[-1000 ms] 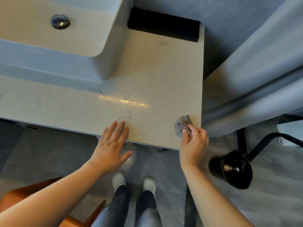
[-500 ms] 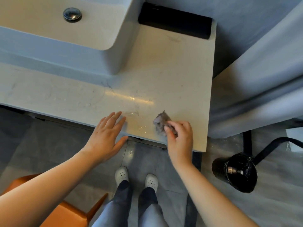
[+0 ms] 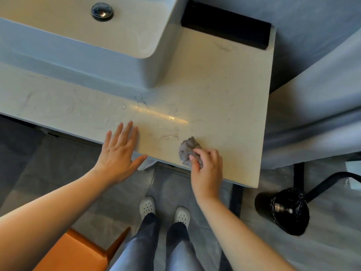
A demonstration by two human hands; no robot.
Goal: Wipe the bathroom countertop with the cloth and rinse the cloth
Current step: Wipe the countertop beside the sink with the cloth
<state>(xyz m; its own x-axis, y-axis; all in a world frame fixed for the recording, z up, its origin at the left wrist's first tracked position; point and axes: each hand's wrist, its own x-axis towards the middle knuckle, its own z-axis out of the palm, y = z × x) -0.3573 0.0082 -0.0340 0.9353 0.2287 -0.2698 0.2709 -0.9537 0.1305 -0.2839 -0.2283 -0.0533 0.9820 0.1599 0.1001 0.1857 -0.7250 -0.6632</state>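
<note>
The beige marbled countertop [image 3: 214, 90] runs under a white vessel sink [image 3: 78, 47] with a chrome drain [image 3: 102, 11]. My right hand [image 3: 207, 169] grips a small crumpled grey cloth [image 3: 188, 148] and holds it against the countertop near the front edge. My left hand [image 3: 119, 153] lies flat with straight fingers on the front edge, a hand's width left of the cloth. Part of the cloth is hidden under my right fingers.
A black box [image 3: 226, 28] sits at the back of the counter against the wall. A grey curtain [image 3: 316, 114] hangs to the right. A black bin [image 3: 287, 210] stands on the floor at the right, an orange stool [image 3: 78, 251] at the lower left.
My right hand has slid the cloth leftward along the front edge, away from the counter's right corner. My left hand has stayed flat on the edge.
</note>
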